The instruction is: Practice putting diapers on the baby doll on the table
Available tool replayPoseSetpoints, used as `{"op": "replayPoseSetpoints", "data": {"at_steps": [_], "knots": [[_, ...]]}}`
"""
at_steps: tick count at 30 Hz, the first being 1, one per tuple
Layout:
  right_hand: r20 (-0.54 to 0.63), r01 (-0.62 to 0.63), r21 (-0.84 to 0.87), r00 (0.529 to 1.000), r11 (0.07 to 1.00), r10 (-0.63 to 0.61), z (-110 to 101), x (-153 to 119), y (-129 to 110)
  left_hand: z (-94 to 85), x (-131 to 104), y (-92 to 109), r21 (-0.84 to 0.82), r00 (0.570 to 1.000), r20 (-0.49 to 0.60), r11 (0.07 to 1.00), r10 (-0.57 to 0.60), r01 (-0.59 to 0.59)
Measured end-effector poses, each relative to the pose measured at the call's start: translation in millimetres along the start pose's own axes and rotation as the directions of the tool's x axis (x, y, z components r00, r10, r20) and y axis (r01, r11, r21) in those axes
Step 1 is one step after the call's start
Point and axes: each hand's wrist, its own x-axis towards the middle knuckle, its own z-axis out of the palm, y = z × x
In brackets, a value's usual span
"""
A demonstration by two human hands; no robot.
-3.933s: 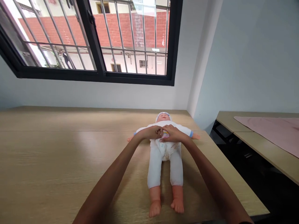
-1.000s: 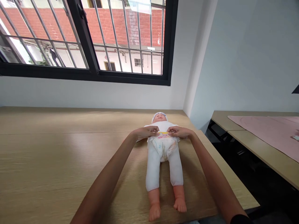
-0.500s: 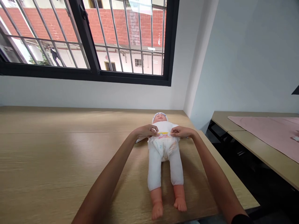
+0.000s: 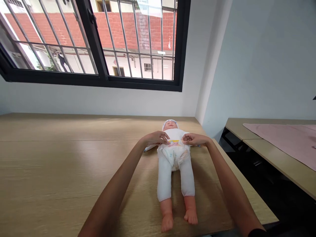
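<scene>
White diaper (image 4: 174,157) on doll (image 4: 164,179), both hands at its waistband.
Diaper's wht w/ faint colored marks, a yellow strip + pinkish print along the front top edge, puckered b/w the legs; sides look ruffled, a bit bunched. It sits round the hips of the doll, which lies on its back nr the R edge of the wood-look tabletop (image 4: 74,184), feet twd the person, head twd the window (image 4: 135,39). L hand (image 4: 168,141) is pinched narrow on one front corner of the waistband, R hand (image 4: 183,141) likewise on the other, print showing b/w. Doll has wht top, wht legs, bare pinkish feet, wht cap (image 4: 170,121) w/ dark marks. Off to R, pink cloth (image 4: 286,138) on a 2nd tabletop (image 4: 247,130); barred window beyond.
</scene>
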Motion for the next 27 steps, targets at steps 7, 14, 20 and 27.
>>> {"op": "replayPoseSetpoints", "data": {"at_steps": [7,14,20,27], "knots": [[-0.115,0.039,-0.162,0.992,0.986,-0.058,-3,-2,-10,-2.5,-12,12,0.222,0.999,0.031,0.975,-0.039,0.031],[-0.077,-0.022,-0.159,0.997,0.987,0.009,7,4,-15,-5.1,-7,3,0.167,0.984,0.156,0.980,0.084,-0.110],[-0.097,-0.017,-0.188,0.995,0.982,-0.001,5,3,-14,3.5,-1,-12,-0.106,0.953,0.245,0.982,0.180,-0.158],[-0.091,-0.007,-0.203,0.996,0.979,-0.012,5,4,-12,2.1,3,-14,-0.174,0.948,0.283,0.980,0.145,-0.098]]}}
